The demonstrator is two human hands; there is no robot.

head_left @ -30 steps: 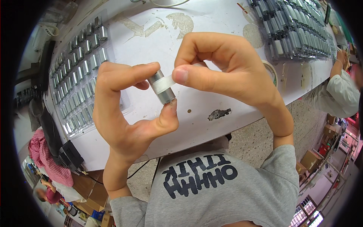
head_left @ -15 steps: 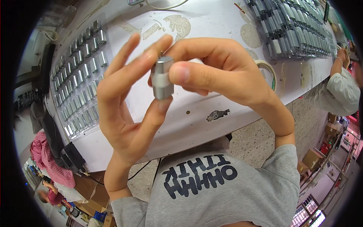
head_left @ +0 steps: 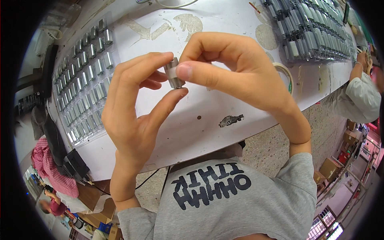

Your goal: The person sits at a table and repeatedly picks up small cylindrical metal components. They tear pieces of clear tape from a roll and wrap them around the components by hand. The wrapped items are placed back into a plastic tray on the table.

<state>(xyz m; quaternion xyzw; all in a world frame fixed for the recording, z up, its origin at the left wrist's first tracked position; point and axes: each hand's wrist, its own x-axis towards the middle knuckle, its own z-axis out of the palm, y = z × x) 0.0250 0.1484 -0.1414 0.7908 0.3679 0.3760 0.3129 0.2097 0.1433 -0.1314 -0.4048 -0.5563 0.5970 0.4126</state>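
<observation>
A small silver, flat-sided metal can with a pale band round its middle, looking like a small electric motor (head_left: 175, 81), is held up over the white table, slightly tilted. My right hand (head_left: 236, 74) is closed on its right side, the thumb pressed against the band; the fingers behind are partly hidden. My left hand (head_left: 134, 102) curves round from the left. Its index fingertip lies at the top of the motor and its thumb tip at the lower end, with the other fingers bent behind.
On the left of the white table (head_left: 192, 136) lies a clear tray (head_left: 86, 86) with rows of similar silver motors. Stacked trays of motors (head_left: 310, 34) stand at the far right. A tape roll (head_left: 283, 76) lies beside my right wrist. Another person's arm (head_left: 360, 66) shows at the right edge.
The motor has tilted, its lower end swinging right. My left fingers have come lower and closer together, and the left thumb has moved up and right. My right hand stays nearly in place.
</observation>
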